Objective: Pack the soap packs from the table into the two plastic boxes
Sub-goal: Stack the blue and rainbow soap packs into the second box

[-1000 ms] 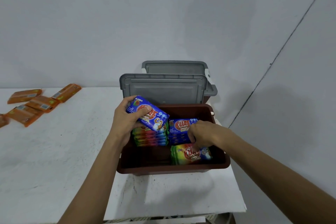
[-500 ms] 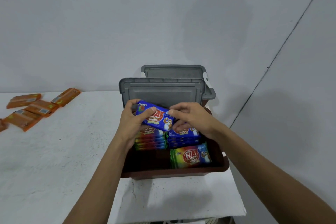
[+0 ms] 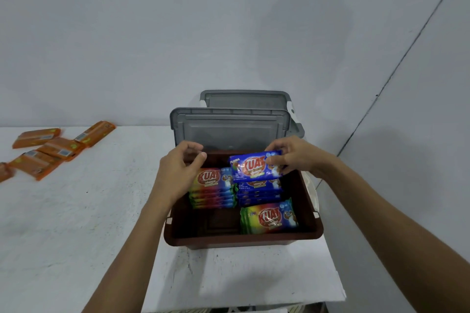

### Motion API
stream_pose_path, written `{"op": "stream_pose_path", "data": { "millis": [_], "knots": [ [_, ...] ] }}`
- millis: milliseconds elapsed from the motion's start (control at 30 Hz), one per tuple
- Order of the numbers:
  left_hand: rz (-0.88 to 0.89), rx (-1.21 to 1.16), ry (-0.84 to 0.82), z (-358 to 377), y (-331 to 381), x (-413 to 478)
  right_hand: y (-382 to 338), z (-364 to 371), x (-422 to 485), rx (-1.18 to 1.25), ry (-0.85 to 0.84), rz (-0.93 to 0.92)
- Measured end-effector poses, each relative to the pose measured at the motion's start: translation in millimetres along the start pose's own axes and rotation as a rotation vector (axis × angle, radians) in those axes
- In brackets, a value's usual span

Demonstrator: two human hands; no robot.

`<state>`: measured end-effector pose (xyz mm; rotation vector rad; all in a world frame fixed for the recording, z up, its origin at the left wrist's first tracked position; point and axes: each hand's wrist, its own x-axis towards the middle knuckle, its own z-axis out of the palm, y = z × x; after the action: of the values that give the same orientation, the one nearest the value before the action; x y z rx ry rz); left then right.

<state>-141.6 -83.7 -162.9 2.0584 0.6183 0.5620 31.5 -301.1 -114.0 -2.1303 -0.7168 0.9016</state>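
Note:
A brown plastic box [image 3: 241, 239] stands open near the table's right end, its grey lid [image 3: 229, 126] raised behind it. Inside lie a rainbow soap stack [image 3: 212, 189] at back left, a blue soap stack [image 3: 259, 193] at back right and a rainbow pack [image 3: 269, 218] at front right. My right hand [image 3: 295, 157] pinches a blue soap pack [image 3: 254, 166] just above the blue stack. My left hand [image 3: 178, 171] hovers over the box's left side, fingers loosely curled, holding nothing. A second grey lid [image 3: 244, 98] shows behind; its box is hidden.
Several orange soap packs [image 3: 50, 150] lie scattered on the white table [image 3: 76, 211] at far left. The table's right edge runs just past the box, with the wall close behind and a wall corner to the right.
The blue pack passed from my left hand to my right hand and moved right over the blue stack. My left hand let go and stays over the box's left side.

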Motion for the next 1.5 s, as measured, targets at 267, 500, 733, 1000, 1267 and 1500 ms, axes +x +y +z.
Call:
{"op": "stream_pose_path", "data": {
  "millis": [267, 500, 733, 1000, 1267, 1500],
  "knots": [
    [0.043, 0.276, 0.077, 8, -32, 5, 5, 6, 15, -0.338, 0.110, 0.132],
    [0.061, 0.302, 0.068, 5, -35, 3, 21, 51, 18, -0.648, 0.413, -0.009],
    [0.055, 0.336, 0.008, -3, -35, 1, 23, 50, 12, -0.665, 0.303, -0.047],
    [0.053, 0.357, -0.014, -4, -38, 2, 23, 59, 11, -0.604, 0.312, -0.007],
    [0.053, 0.346, -0.026, -4, -40, 1, 23, 67, 10, -0.440, 0.417, 0.042],
    [0.066, 0.253, -0.093, -16, -40, -2, 8, 62, 11, -0.619, 0.374, 0.109]
  ]
}}
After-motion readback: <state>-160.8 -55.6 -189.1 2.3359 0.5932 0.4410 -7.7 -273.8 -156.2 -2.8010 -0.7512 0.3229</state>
